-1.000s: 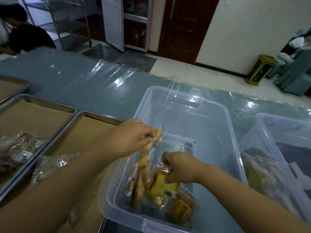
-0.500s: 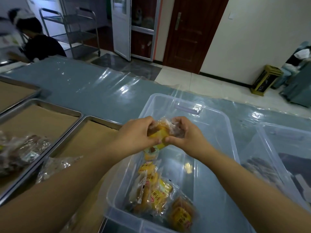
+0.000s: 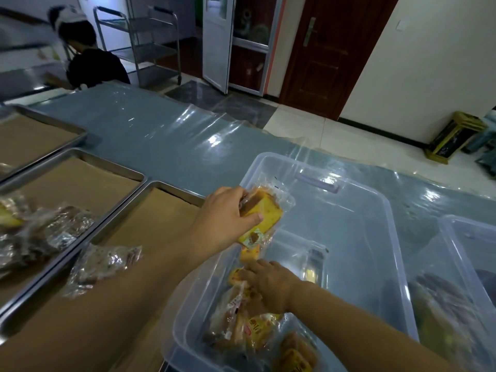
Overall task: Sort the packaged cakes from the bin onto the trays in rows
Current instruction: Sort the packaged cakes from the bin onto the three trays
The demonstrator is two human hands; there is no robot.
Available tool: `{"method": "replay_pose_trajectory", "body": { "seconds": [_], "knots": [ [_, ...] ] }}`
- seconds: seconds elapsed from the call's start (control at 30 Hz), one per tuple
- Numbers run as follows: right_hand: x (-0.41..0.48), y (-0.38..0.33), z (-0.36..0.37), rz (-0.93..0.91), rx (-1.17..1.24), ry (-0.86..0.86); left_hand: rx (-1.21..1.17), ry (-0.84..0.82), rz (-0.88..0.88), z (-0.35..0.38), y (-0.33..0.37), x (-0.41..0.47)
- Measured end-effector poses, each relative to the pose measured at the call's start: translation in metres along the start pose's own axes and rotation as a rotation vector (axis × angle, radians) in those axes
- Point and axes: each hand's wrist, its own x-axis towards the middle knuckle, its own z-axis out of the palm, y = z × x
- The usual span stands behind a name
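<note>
My left hand (image 3: 224,218) grips a yellow packaged cake (image 3: 265,210) in clear wrap, held over the left rim of the clear plastic bin (image 3: 375,200). My right hand (image 3: 271,284) is down inside the bin, fingers pressed on the pile of yellow packaged cakes (image 3: 249,326) at its near end; whether it grips one cannot be told. The nearest metal tray (image 3: 150,183), lined with brown paper, lies left of the bin with one wrapped cake (image 3: 103,267) on it. A second tray (image 3: 80,154) further left holds several dark wrapped cakes (image 3: 40,234).
A third tray (image 3: 67,128) sits at the far left. A second clear bin (image 3: 461,277) with darker packages stands at the right. The blue table (image 3: 166,138) is covered in clear plastic sheet. A person in dark clothes (image 3: 88,63) sits beyond the table's far left end.
Both hands held one cake above the bin half a second ago. Now my left hand alone keeps it, shifted left, and my right hand has dropped back into the bin's pile.
</note>
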Motion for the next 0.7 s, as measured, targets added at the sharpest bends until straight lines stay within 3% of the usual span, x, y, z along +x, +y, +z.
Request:
{"method": "replay_pose_trajectory", "body": {
  "seconds": [0.13, 0.23, 0.4, 0.6, 0.7],
  "knots": [
    [0.004, 0.004, 0.019, 0.022, 0.050, -0.102, -0.059, -0.013, -0.029, 0.001, -0.001, -0.001],
    [0.005, 0.012, 0.024, 0.037, 0.074, -0.059, -0.086, -0.018, -0.036, 0.002, -0.002, -0.001],
    [-0.001, 0.029, 0.028, 0.090, -0.105, 0.008, -0.051, -0.018, 0.006, 0.000, 0.001, -0.003],
    [-0.011, 0.035, 0.042, 0.181, -0.016, -0.038, -0.017, -0.029, 0.027, -0.001, 0.001, -0.004],
    [-0.009, 0.035, 0.042, 0.257, 0.001, 0.048, 0.007, -0.039, 0.039, 0.000, 0.001, -0.004]
  ]
}}
